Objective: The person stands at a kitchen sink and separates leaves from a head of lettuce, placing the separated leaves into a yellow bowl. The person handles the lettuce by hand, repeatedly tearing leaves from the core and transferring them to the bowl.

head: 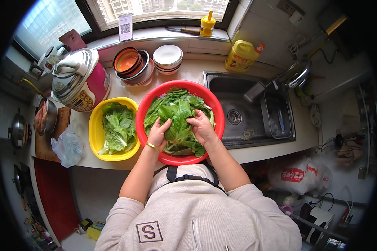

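A large red plastic basin (219,125) full of green leafy vegetables stands on the counter before me. Over it, my left hand (158,133) and my right hand (201,125) hold a broad green leaf (177,120) between them, thumbs and fingers pinching its two sides. More leaves (149,117) lie beneath and around it in the basin. Touching or close beside the red basin on the left is a yellow plastic basin (94,131), with leafy greens (117,127) in it, their pale stem ends towards me. A gold-coloured bracelet is on my left wrist.
Right of the basin is a steel sink (248,122). Stacked bowls (128,62), white dishes (167,56) and an electric pressure cooker (81,80) stand behind, a yellow detergent jug (241,56) at back right. A knife (182,30) and phone (125,27) are on the windowsill; a plastic bag (68,144) lies left.
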Demonstrator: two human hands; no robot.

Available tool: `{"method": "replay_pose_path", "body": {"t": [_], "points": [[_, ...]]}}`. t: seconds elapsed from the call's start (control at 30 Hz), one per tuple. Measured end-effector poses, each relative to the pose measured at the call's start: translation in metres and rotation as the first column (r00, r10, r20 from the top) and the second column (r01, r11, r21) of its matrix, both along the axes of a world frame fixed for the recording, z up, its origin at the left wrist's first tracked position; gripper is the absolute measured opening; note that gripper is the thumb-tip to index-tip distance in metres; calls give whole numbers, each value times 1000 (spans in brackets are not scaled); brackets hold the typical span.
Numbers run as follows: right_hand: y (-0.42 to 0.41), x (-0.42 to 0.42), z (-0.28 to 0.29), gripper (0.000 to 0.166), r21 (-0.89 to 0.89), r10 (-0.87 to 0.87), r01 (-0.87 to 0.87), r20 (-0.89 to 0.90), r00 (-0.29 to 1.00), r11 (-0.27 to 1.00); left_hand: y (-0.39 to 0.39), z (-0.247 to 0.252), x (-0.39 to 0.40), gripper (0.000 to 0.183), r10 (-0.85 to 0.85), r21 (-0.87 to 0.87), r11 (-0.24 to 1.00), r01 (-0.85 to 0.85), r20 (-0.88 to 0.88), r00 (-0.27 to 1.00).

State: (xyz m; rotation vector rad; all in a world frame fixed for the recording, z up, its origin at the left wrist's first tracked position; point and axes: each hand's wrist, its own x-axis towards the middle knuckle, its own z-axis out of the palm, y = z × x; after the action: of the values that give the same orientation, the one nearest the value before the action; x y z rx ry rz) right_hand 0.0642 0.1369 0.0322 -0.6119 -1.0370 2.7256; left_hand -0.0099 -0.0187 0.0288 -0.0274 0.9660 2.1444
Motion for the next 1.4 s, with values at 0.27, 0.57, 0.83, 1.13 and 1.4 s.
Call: {"method": "replay_pose_path", "body": {"t": [0.27,0.57,0.83,1.13,1.4], "points": [[0,-2,29,40,-30,136,-133,137,981,991,-2,-10,14,32,29,-55,998,-38,-163,986],[-1,-4,-4,23,256,-173,182,-57,983,949,-6,-1,12,36,135,-47,990,-134,28,990],[-9,-9,-15,24,323,-216,207,-7,976,924,4,18,16,38,96,-184,979,-88,34,995],[2,-3,-12,33,115,-56,66,-89,994,991,-4,-5,8,34,132,-20,991,-131,159,978],[-15,-1,17,54,293,122,-141,80,989,946,-2,9,21,38,13,-81,997,-18,-69,998]]}}
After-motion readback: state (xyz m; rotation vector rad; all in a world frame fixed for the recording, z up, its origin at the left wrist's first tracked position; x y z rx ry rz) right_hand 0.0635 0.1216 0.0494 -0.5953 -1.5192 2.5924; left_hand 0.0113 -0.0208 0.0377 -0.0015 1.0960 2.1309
